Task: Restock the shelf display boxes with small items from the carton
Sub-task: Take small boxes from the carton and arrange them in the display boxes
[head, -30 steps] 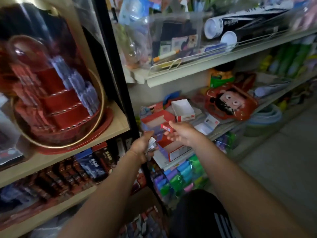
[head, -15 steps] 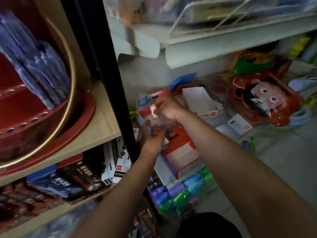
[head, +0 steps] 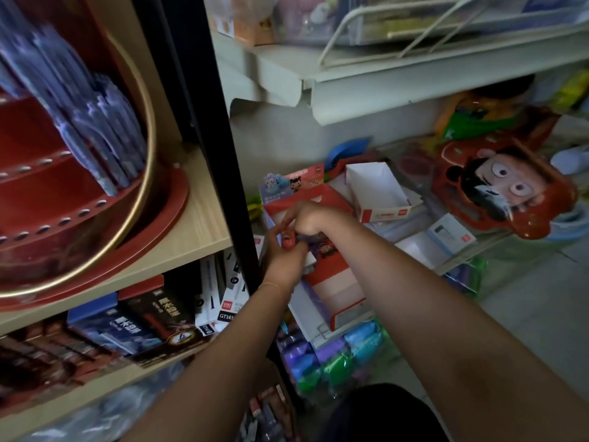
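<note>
Shelving in two adjoining units, parted by a black upright post [head: 204, 129]; at left, wooden shelf [head: 178, 247] bearing a round red tiered display stand [head: 63, 199] with a gold rim and bluish packets; below it, dark boxed goods [head: 153, 320] standing in a row; at right, pale metal shelf [head: 382, 87] above a lower shelf crowded with stock; red cartoon-face mask [head: 497, 186] in clear wrapping at far right of that lower shelf; open white box [head: 379, 193] with red trim lying behind the hands, nothing visible inside it; red and white display box [head: 331, 275] with a cartoon header card, directly beneath both hands at the shelf's left end; bundles of blue, purple and green packets [head: 338, 355] under the shelf edge; left hand [head: 283, 260], fingers curled upward, pinching a small red item [head: 288, 242] over the display box; right hand [head: 309, 218], fingers bent down, meeting the left at that same item; whether the right fingers actually hold it cannot be told, owing to blur.
</note>
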Demonstrator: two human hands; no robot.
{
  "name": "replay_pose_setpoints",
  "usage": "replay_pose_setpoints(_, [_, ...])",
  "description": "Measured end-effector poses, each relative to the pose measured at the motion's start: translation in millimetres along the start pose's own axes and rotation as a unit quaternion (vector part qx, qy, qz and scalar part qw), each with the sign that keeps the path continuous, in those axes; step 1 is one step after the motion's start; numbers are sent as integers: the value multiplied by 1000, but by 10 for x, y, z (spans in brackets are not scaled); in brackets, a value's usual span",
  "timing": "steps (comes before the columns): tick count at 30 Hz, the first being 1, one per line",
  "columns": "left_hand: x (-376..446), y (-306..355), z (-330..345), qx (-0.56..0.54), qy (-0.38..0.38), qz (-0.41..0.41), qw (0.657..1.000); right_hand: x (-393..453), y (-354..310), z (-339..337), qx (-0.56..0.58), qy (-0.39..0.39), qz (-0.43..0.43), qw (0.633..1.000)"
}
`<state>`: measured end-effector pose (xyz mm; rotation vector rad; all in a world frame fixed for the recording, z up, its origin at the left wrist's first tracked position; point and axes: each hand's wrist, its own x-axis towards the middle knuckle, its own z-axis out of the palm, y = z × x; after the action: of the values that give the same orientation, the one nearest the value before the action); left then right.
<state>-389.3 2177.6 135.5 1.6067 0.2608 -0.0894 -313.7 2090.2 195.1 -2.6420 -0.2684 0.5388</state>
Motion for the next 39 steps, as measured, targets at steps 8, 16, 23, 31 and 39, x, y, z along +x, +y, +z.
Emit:
replay_pose_setpoints(8, [18, 80, 10, -8, 9, -11, 1000, -190, 84, -198, 171, 90, 1, 981])
replay_pose_setpoints(16, [-100, 229, -14, 80, -28, 123, 989, -514, 97, -221, 210, 31, -42, 976])
replay_pose_setpoints(23, [-129, 233, -28, 59, -53, -2, 997, -645, 236, -269, 529, 68, 28, 845])
replay_pose_setpoints(31, [-23, 109, 31, 35, 2, -27, 999, -348, 328, -133, 302, 246, 96, 916])
replay_pose_setpoints(39, [80, 17, 50, -12, 18, -2, 1000, 135, 186, 162, -65, 156, 97, 981])
